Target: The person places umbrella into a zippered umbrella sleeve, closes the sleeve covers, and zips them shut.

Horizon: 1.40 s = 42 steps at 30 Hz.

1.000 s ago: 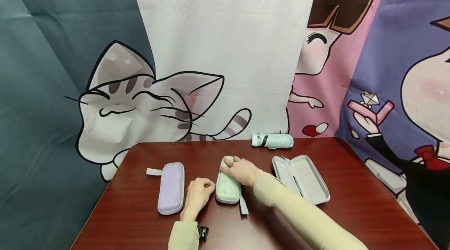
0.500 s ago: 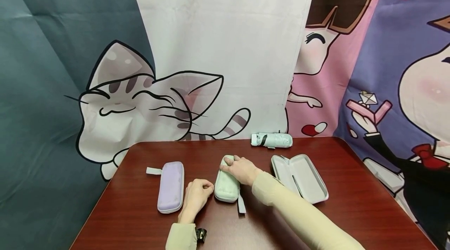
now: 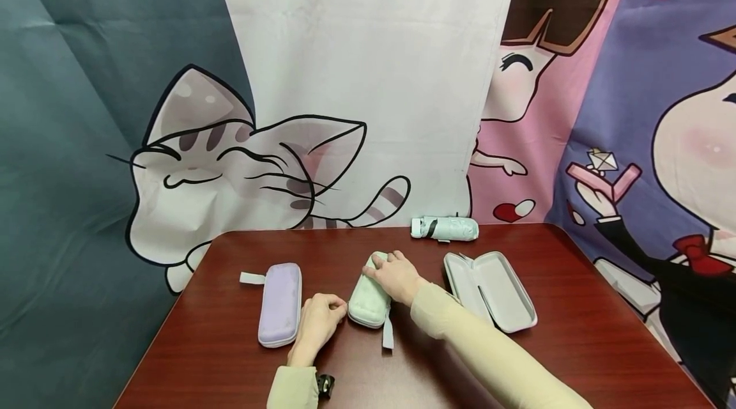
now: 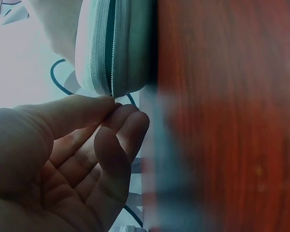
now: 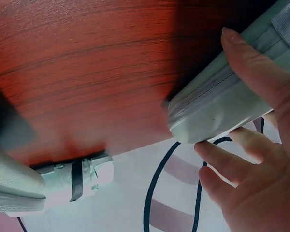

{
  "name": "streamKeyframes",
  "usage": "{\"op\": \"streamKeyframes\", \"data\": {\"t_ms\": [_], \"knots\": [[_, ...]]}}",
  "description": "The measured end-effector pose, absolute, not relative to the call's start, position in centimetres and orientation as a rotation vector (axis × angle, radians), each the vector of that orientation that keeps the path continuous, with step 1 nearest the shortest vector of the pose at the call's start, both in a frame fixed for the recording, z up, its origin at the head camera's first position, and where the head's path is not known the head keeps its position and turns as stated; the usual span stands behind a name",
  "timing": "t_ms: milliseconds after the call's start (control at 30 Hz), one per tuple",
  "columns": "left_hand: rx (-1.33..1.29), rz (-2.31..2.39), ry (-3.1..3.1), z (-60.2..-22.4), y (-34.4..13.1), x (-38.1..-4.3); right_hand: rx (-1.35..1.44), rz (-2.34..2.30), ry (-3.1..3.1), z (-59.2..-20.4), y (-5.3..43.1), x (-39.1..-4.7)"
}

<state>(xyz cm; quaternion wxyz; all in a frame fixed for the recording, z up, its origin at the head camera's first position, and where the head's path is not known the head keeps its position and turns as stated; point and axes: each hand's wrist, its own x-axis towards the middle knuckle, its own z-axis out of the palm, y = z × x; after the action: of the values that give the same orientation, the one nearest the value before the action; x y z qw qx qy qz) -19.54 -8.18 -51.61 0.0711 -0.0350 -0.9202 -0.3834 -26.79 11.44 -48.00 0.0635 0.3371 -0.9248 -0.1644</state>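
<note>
A pale green zippered pencil case [image 3: 368, 302] lies at mid-table, slightly slanted. My right hand [image 3: 397, 278] grips it from the right; in the right wrist view the thumb [image 5: 253, 67] lies on one side and the fingers on the other. At the case's near-left corner my left hand [image 3: 321, 319] pinches thumb and forefinger together at the zipper [image 4: 112, 58]. The pull itself is hidden in the pinch. Just beyond those fingertips the zipper's edges stand a little apart. A fabric tab [image 3: 388, 332] hangs from the case's near right side.
Left of my left hand lies a closed lilac case [image 3: 280, 307] with a pale tab. On the right, a grey-lined case [image 3: 506, 294] lies unfolded, partly behind my right sleeve. A mint folded umbrella [image 3: 448, 229] rests at the table's back edge, before a cartoon-printed cloth.
The green case has turned slightly, its near end swinging left and its far end right. My left hand has shifted a little left with it; the right hand keeps its hold.
</note>
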Motion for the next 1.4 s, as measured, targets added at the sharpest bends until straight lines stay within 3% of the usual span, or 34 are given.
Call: {"op": "streamKeyframes", "data": {"t_ms": [200,600,1400], "knots": [[-0.131,-1.169,-2.773,-51.5,-8.2,-19.6,1.042,-0.46,-2.762,-48.1,12.1,-26.8],[-0.156,-1.24,-2.79,-51.6,-8.6,-20.3,1.464,-0.213,-2.705,-48.5,13.3,-28.4],[-0.145,-1.229,-2.727,-51.7,-9.0,-20.9,1.073,-0.255,-2.76,-48.4,12.3,-26.6]]}}
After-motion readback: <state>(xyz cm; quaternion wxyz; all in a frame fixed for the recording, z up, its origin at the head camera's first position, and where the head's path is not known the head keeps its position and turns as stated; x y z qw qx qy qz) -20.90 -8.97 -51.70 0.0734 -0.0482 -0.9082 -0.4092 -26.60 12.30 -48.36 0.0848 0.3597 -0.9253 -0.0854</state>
